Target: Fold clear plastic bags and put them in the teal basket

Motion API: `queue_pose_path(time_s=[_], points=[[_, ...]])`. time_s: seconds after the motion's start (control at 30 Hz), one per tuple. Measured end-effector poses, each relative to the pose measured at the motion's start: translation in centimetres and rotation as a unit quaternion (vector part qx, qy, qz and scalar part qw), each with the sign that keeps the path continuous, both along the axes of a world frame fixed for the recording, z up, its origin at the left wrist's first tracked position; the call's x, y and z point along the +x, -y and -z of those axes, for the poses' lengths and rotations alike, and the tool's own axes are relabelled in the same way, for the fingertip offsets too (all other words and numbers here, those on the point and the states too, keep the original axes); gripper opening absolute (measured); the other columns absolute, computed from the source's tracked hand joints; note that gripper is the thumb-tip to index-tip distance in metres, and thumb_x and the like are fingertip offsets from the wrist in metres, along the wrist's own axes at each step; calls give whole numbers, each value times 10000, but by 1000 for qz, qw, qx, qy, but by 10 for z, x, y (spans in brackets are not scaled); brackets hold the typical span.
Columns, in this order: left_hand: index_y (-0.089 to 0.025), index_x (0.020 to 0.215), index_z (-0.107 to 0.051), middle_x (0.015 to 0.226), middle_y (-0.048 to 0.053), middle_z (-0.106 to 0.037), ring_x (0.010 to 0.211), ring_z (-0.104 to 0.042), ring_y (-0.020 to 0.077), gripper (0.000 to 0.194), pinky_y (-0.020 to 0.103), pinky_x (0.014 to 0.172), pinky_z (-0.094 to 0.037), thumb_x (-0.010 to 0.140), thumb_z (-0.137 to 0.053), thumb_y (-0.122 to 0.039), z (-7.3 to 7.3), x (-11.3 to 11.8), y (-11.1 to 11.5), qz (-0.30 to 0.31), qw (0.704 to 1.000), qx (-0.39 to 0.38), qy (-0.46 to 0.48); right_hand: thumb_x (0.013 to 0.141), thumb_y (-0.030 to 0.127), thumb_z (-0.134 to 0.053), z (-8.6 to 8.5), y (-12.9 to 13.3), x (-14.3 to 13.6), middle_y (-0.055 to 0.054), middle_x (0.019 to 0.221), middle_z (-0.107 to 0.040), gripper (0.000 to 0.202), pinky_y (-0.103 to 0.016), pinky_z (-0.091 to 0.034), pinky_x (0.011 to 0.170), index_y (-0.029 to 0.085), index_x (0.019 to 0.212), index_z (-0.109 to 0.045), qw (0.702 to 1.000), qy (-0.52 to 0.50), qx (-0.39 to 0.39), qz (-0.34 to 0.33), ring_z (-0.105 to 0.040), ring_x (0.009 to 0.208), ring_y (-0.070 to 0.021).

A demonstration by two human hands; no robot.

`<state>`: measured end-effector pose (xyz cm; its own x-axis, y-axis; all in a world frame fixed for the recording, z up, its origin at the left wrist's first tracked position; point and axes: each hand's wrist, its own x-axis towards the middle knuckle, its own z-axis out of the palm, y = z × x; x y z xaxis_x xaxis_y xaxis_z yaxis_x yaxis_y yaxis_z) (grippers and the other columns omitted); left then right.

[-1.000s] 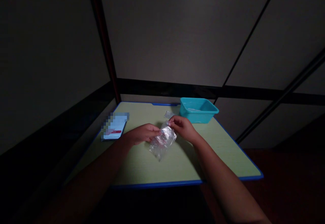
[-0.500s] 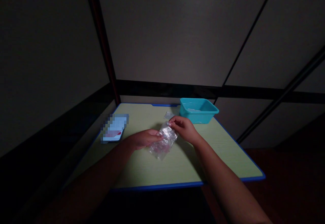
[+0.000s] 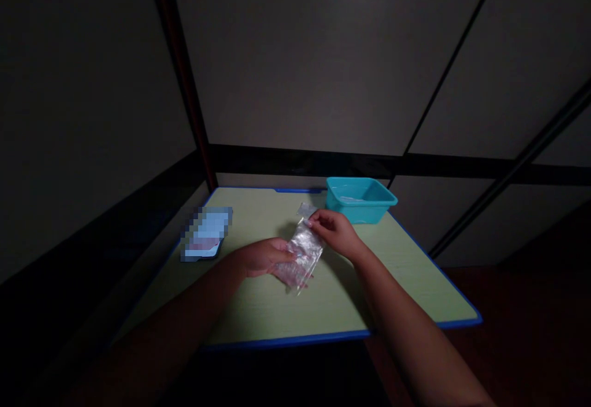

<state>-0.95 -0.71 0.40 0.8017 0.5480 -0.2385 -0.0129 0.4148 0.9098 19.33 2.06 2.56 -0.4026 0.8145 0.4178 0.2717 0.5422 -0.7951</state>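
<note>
Left hand [image 3: 262,258] has shifted lower, pinching with right hand [image 3: 336,232] a partly hidden bag [image 3: 305,241].

The single view looks from head height, forward and down over the near edge of the bench [image 3: 277,314] (within arm's reach), facing a panelled wall [image 3: 300,74] close behind it.

Phone [image 3: 211,228] left, tub [image 3: 367,213] right, bag [image 3: 306,240] between
</note>
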Motion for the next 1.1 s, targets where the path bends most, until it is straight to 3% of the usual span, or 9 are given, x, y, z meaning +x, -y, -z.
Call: queue_pose_path(time_s=[0.23, 0.4, 0.57, 0.7, 0.8, 0.93, 1.1], points=[[-90, 969, -583, 897, 170, -689, 784, -676, 277, 362, 410, 736, -483, 735, -680, -348, -1, 0, 1, -7, 1000, 7, -26, 852, 377, -503, -7, 7, 0, 9, 598, -531, 276, -213, -294, 487, 156, 698, -561, 992, 107, 56, 47, -438, 535, -102], [-101, 1038, -550, 950, 186, -682, 788, -679, 278, 474, 378, 709, -484, 716, -687, -420, -2, -1, 2, 12, 999, 1, -48, 861, 336, -502, -13, 13, 1, 22, 553, -505, 273, -218, -262, 482, 163, 652, -538, 983, 147, 87, 60, -429, 511, -98], [-133, 1030, -517, 974, 171, -683, 718, -687, 252, 545, 324, 629, -477, 683, -683, -520, -1, -2, 4, -22, 998, 4, -65, 872, 327, -504, -24, 23, 3, 5, 586, -568, 237, -221, -258, 490, 180, 700, -573, 970, 199, 118, 74, -481, 532, -113], [-144, 1026, -525, 885, 144, -700, 711, -684, 254, 619, 310, 608, -467, 617, -703, -574, -1, 0, 6, -86, 994, 8, -67, 862, 343, -518, -37, 36, 11, -26, 627, -622, 220, -243, -234, 478, 194, 726, -604, 934, 289, 160, 138, -513, 538, -138], [-152, 1017, -547, 880, 126, -701, 719, -680, 242, 625, 320, 643, -469, 626, -656, -628, -7, 6, 6, -149, 984, 21, -91, 870, 364, -506, -42, 44, 30, -40, 655, -649, 234, -254, -244, 488, 204, 735, -611, 915, 318, 179, 174, -546, 555, -151], [-156, 966, -588, 837, 88, -694, 711, -667, 214, 580, 316, 682, -471, 646, -611, -640, -26, 15, -4, -231, 964, 47, -124, 894, 380, -464, -40, 53, 76, -40, 677, -656, 264, -245, -292, 515, 209, 748, -603, 906, 330, 157, 213, -584, 585, -164], [-191, 1033, -509, 729, 11, -639, 526, -622, 150, 531, 250, 524, -440, 691, -609, -584, -47, 42, -50, -267, 937, 103, -200, 918, 398, -386, -30, 69, 136, -46, 654, -638, 324, -235, -338, 503, 207, 755, -590, 904, 325, 108, 256, -582, 547, -163]])
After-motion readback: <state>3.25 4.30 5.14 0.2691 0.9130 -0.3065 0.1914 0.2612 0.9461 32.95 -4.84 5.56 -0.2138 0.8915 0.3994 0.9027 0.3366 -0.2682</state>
